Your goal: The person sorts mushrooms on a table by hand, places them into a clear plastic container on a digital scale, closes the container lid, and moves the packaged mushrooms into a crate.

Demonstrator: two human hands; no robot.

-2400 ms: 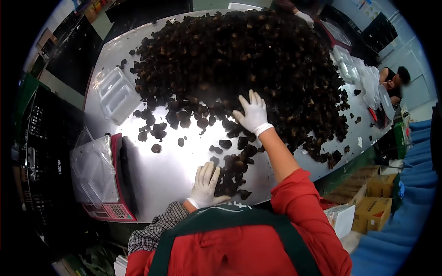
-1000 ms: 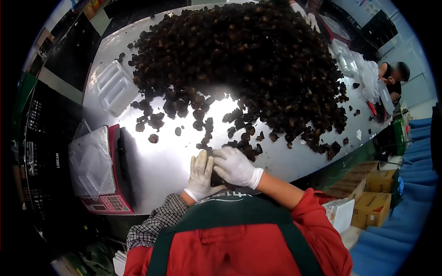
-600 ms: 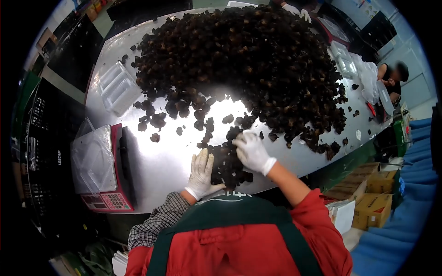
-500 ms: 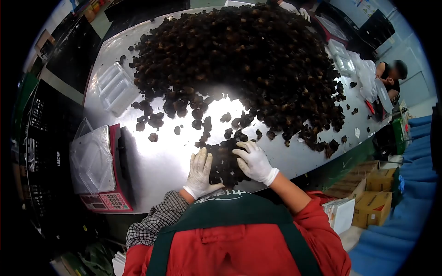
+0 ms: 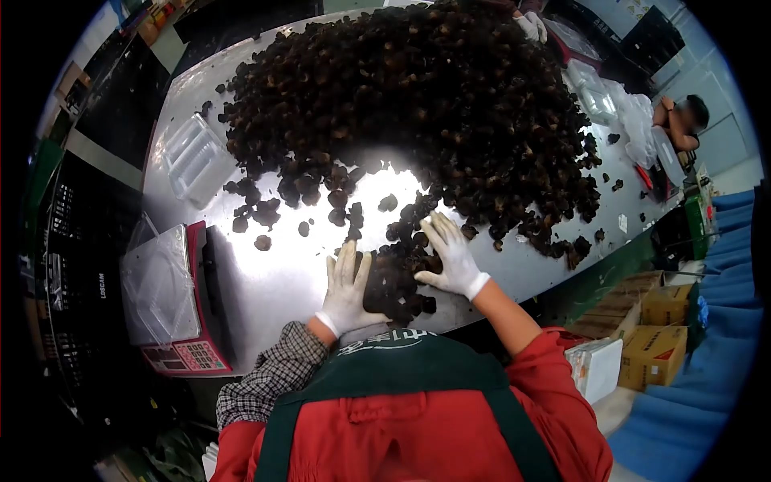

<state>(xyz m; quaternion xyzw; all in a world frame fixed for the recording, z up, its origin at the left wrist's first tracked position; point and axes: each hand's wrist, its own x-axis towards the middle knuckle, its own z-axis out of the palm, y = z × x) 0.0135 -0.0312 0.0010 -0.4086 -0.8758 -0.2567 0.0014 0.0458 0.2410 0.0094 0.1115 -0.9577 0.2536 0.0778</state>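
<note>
My left hand, in a white glove, lies with fingers stretched along the left side of a small batch of dark, crinkled mushrooms, which look like wood ear. On the other side, my right hand, also gloved, is open with its fingers spread and pointing up toward the big heap. Its thumb reaches toward the small batch. Beyond both hands a large heap of the same mushrooms covers much of the metal table, with loose pieces scattered along its near edge.
At the left stands a red scale with a clear plastic tray on it. Farther back lie more clear trays. A co-worker's gloved hands are at the far edge. Another person is at the right, past plastic bags.
My right hand has moved away from my body, toward the heap, and its fingers have spread. The small batch between my hands has shifted shape. My left hand has barely moved.
</note>
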